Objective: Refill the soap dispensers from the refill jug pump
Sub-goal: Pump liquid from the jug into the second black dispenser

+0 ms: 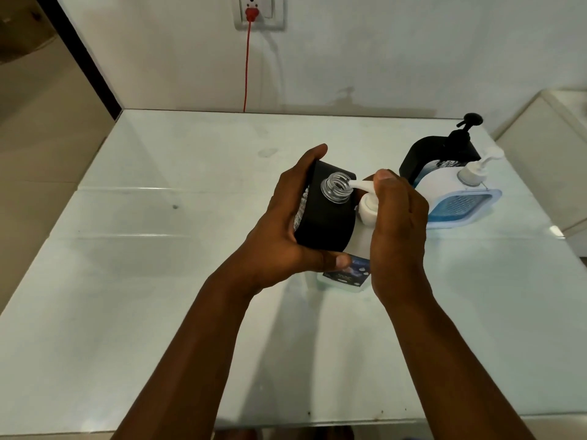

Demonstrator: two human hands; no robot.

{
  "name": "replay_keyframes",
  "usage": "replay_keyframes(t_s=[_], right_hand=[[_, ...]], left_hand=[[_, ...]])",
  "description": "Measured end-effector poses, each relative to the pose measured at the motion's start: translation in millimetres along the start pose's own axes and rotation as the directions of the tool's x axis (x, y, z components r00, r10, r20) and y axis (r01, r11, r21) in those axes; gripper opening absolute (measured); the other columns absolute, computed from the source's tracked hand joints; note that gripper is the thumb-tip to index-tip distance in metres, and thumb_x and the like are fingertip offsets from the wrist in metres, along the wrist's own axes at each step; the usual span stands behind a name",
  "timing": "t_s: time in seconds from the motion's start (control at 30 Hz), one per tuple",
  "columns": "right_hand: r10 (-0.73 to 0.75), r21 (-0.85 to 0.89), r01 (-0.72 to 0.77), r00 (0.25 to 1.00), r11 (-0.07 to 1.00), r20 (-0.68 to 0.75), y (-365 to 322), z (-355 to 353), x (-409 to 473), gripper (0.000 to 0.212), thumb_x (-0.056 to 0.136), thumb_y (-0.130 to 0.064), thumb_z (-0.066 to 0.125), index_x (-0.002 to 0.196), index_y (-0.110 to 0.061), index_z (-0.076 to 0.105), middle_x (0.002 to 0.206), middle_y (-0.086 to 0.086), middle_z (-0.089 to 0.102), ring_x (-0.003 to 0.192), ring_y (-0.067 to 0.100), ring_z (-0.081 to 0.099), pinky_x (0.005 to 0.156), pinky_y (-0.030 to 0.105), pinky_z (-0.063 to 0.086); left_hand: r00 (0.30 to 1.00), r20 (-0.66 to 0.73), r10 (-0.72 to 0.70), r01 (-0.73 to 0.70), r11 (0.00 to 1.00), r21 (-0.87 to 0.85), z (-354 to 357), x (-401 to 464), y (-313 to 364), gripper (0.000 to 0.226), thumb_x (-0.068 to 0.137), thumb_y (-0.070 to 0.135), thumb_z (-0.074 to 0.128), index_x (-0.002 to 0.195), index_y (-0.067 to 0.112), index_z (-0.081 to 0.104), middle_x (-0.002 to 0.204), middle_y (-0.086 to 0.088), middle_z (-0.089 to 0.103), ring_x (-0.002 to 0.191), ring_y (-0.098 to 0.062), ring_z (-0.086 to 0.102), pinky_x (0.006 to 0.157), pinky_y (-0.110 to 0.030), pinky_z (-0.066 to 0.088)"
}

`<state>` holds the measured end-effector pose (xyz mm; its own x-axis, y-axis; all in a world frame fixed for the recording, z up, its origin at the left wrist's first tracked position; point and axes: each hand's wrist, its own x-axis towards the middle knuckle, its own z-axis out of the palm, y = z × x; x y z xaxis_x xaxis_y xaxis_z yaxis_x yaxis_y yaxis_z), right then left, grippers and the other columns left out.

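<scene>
Left hand [279, 217]: grip wrapped around the black soap dispenser [327, 214], held above the desk [158, 249] with its open threaded neck up. Right hand [397, 227]: grip curled over the white refill jug pump [368, 201] at the dispenser's 3 o'clock, spout tip at the neck. Two more dispensers [454, 166] stand at 2 o'clock.

We see the left hand [279, 230] gripping an open-necked black plastic dispenser [327, 214] — the right hand [397, 223] presses the white jug pump [365, 198].
</scene>
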<state>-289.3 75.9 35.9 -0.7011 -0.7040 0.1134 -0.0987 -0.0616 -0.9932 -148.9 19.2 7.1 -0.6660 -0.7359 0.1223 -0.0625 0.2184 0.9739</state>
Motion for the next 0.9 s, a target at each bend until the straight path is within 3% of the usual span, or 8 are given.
replay_keyframes(t_s=[0.1, 0.23, 0.37, 0.47, 0.57, 0.67, 0.77, 0.9], right_hand=[[0.099, -0.028, -0.098, 0.994, 0.995, 0.044, -3, -2, 4, 0.019, 0.077, -0.058, 0.047, 0.081, -0.04, 0.049, 0.095, -0.016, 0.06, 0.093, 0.008, 0.059, 0.097, 0.034, 0.048], [0.058, -0.04, -0.056, 0.997, 0.998, 0.047, -5, -4, 9, 0.025, 0.092, -0.054, 0.051, 0.074, -0.038, 0.053, 0.074, -0.025, 0.057, 0.077, 0.002, 0.058, 0.081, 0.024, 0.046], [-0.114, -0.074, 0.118, 0.992, 0.99, 0.046, 2, -3, 3, 0.021, 0.09, -0.043, 0.045, 0.074, -0.03, 0.051, 0.06, -0.018, 0.051, 0.066, -0.005, 0.054, 0.061, 0.008, 0.042], [-0.16, -0.09, 0.16, 0.987, 0.983, 0.005, 2, -1, -1, 0.02, 0.091, -0.034, 0.044, 0.073, -0.027, 0.046, 0.06, -0.011, 0.045, 0.064, -0.005, 0.053, 0.058, 0.006, 0.04], [-0.095, -0.054, 0.095, 0.995, 0.994, 0.013, -2, -2, 0, 0.016, 0.085, -0.039, 0.043, 0.074, -0.028, 0.047, 0.058, -0.019, 0.05, 0.065, -0.006, 0.054, 0.059, 0.008, 0.042], [0.082, 0.005, -0.082, 0.995, 0.997, 0.056, -4, -4, 3, 0.019, 0.075, -0.05, 0.045, 0.076, -0.031, 0.049, 0.068, -0.021, 0.056, 0.078, 0.003, 0.059, 0.079, 0.024, 0.051], [0.119, -0.014, -0.118, 0.988, 0.993, 0.1, -7, -6, 5, 0.025, 0.075, -0.058, 0.048, 0.074, -0.033, 0.052, 0.078, -0.013, 0.059, 0.085, 0.014, 0.059, 0.095, 0.043, 0.051], [0.069, -0.029, -0.067, 0.996, 0.997, 0.062, -1, -6, 3, 0.028, 0.098, -0.041, 0.054, 0.072, -0.035, 0.047, 0.059, -0.033, 0.054, 0.073, -0.006, 0.058, 0.076, 0.015, 0.045]], left_hand=[[1.0, 0.006, -0.005, 0.005, 1.0, 0.011, 0, 0, 1, 0.131, 0.062, 0.026, 0.097, 0.168, 0.041, 0.021, 0.165, 0.009, 0.039, 0.153, -0.025, 0.045, 0.116, -0.057, 0.052], [1.0, 0.001, 0.007, -0.007, 0.999, 0.032, 3, 1, 2, 0.127, 0.064, 0.02, 0.095, 0.167, 0.041, 0.023, 0.164, 0.011, 0.038, 0.152, -0.02, 0.046, 0.117, -0.054, 0.052], [1.0, 0.001, 0.023, -0.023, 0.999, 0.032, 2, 3, 3, 0.131, 0.063, 0.024, 0.098, 0.168, 0.039, 0.021, 0.165, 0.007, 0.039, 0.152, -0.026, 0.046, 0.115, -0.056, 0.053], [1.0, 0.003, 0.023, -0.023, 0.999, 0.039, 0, 2, 3, 0.131, 0.061, 0.032, 0.098, 0.168, 0.04, 0.021, 0.166, 0.008, 0.038, 0.152, -0.028, 0.046, 0.116, -0.057, 0.053], [1.0, 0.005, 0.014, -0.014, 1.0, 0.024, 1, 2, 2, 0.131, 0.063, 0.028, 0.098, 0.168, 0.039, 0.021, 0.166, 0.006, 0.039, 0.151, -0.029, 0.047, 0.115, -0.057, 0.054], [1.0, 0.003, 0.007, -0.007, 1.0, 0.02, 1, 1, 1, 0.13, 0.061, 0.036, 0.095, 0.168, 0.041, 0.022, 0.165, 0.007, 0.04, 0.151, -0.028, 0.047, 0.114, -0.058, 0.053], [1.0, -0.004, 0.008, -0.008, 1.0, 0.027, 2, 1, 1, 0.13, 0.062, 0.029, 0.097, 0.168, 0.039, 0.022, 0.165, 0.008, 0.04, 0.152, -0.025, 0.046, 0.116, -0.057, 0.052], [1.0, -0.003, 0.017, -0.017, 1.0, 0.009, 3, 3, 2, 0.132, 0.063, 0.027, 0.098, 0.169, 0.037, 0.021, 0.166, 0.005, 0.038, 0.153, -0.027, 0.045, 0.116, -0.057, 0.053]])
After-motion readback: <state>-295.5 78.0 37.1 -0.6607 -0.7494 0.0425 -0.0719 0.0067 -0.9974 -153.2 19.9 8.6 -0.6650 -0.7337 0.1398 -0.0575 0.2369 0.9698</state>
